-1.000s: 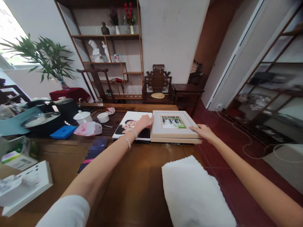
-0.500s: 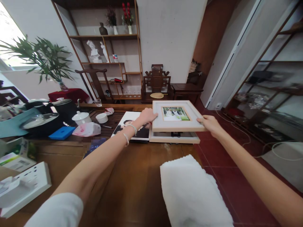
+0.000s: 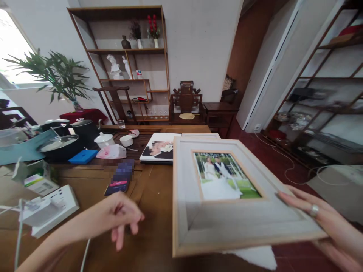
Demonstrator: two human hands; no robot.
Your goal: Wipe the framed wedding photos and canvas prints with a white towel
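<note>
My right hand (image 3: 323, 223) grips the right edge of a picture frame (image 3: 221, 215), thumb on top and fingers beneath. The frame has a pale wood rim, a wide whitish mat and a small photo (image 3: 227, 175) of two people outdoors. It is held tilted over the near right of the table. My left hand (image 3: 121, 217) hovers over the wood to the left of the frame, fingers loosely bent and apart, holding nothing. A white foam sheet (image 3: 256, 257) is mostly hidden under the frame. Behind it shows the edge of a second frame (image 3: 202, 135).
A photo album (image 3: 159, 147) lies beyond my left hand, near a phone (image 3: 119, 185). On the left are a white power strip (image 3: 56, 206), cables, a blue box (image 3: 82, 156), a lidded pan (image 3: 59, 145) and white cups. The table's right side drops to a red floor.
The picture frame has come up off the second frame and nearer to me, in my right hand. My left hand has let go of it and drawn back to the left.
</note>
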